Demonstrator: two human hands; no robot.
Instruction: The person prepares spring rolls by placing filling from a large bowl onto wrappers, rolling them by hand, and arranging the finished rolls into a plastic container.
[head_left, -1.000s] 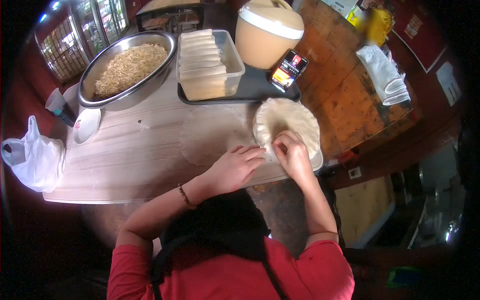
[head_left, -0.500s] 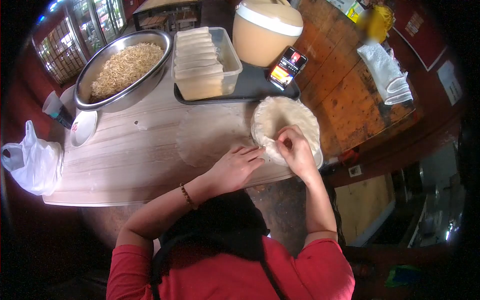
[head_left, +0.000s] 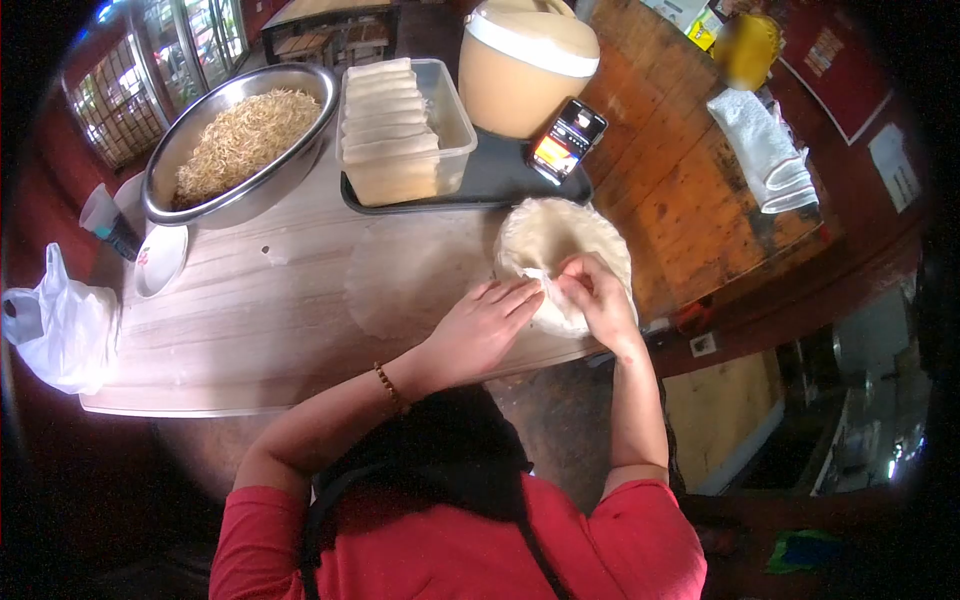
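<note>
A stack of thin, round, pale wrappers (head_left: 558, 225) lies at the table's right end. At its near edge, my left hand (head_left: 485, 328) and my right hand (head_left: 598, 302) work close together, with a raised bit of wrapper edge between their fingertips. The left fingers are pressed together on that edge; the right thumb and fingers pinch it. One flat wrapper (head_left: 405, 275) is spread on the table left of the stack. Beyond it, a clear plastic container (head_left: 458, 150) holds several stacked rolls (head_left: 385, 112).
A steel bowl (head_left: 322, 120) of bean sprouts (head_left: 250, 135) stands at back left. Nearby are a cup (head_left: 108, 222), a small dish (head_left: 162, 262) and a plastic bag (head_left: 70, 325). A black tray (head_left: 480, 190) carries the container, a beige cooler (head_left: 525, 75) and a phone (head_left: 567, 140).
A bit of wrapper edge has lifted at the near side of the stack. My left hand has come in closer to my right hand, up to that edge.
</note>
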